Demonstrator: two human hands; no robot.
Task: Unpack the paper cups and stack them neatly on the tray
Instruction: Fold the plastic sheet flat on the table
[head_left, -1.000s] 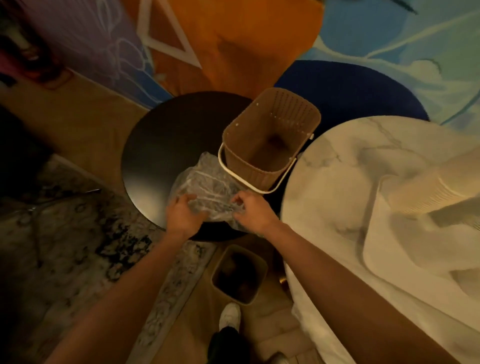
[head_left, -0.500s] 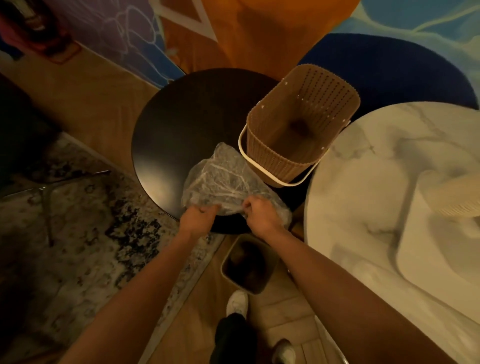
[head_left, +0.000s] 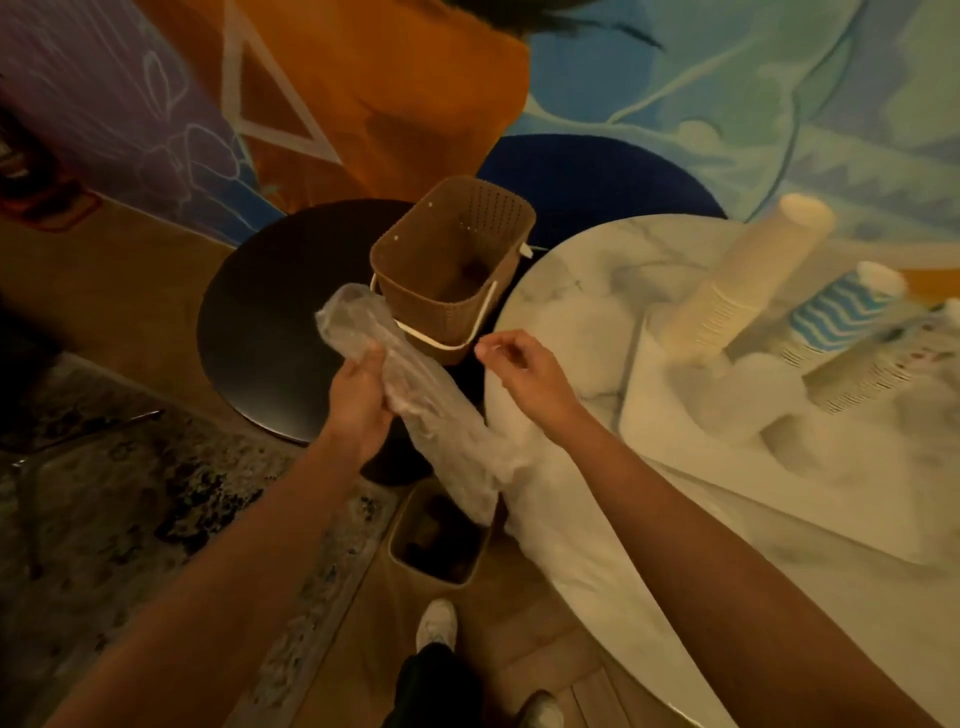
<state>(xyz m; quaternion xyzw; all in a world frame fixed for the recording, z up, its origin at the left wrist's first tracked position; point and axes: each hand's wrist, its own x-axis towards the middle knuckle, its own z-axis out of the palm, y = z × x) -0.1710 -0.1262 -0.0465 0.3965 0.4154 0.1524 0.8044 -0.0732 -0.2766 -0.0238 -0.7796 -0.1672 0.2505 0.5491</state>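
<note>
Fingers of the left hand are clamped round a crumpled clear plastic wrapper, which is held slanting – its upper end raised before the brown basket, its lower end hung over a small bin on the floor. The right hand is held apart from the wrapper, its fingers loosely curled, thumb and forefinger tips close together with nothing seen between them. The basket is set at the right edge of a dark round table. Three tall stacks of paper cups – a cream stack, a blue wave-patterned stack and a patterned stack – are stood on the white tray, which is laid on the marble table.
</note>
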